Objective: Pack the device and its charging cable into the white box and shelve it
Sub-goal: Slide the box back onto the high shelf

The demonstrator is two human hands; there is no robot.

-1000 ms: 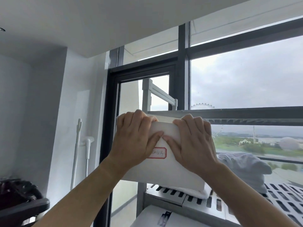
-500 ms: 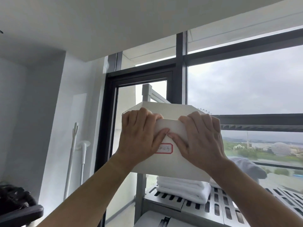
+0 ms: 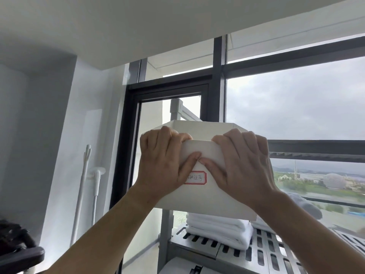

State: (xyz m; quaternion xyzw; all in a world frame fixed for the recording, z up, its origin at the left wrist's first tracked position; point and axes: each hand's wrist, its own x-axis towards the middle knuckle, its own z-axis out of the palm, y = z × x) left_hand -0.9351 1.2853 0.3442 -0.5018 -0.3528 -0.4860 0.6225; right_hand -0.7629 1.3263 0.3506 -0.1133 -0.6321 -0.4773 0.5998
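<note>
Grey sky fills the window behind a slotted metal shelf (image 3: 227, 248) carrying folded white towels (image 3: 219, 228). Raised above them, the white box (image 3: 205, 196) is gripped by the left hand (image 3: 164, 165) and right hand (image 3: 243, 167), fingers hooked over its rim, probably to steady it toward a higher shelf.

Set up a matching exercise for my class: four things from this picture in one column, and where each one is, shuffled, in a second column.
1. white box
2. folded towels
3. label
4. mop handle

A. leaning on the left wall
B. on the box front
C. held up in both hands
D. on the slotted shelf

Pairs: 1-C, 2-D, 3-B, 4-A
</note>
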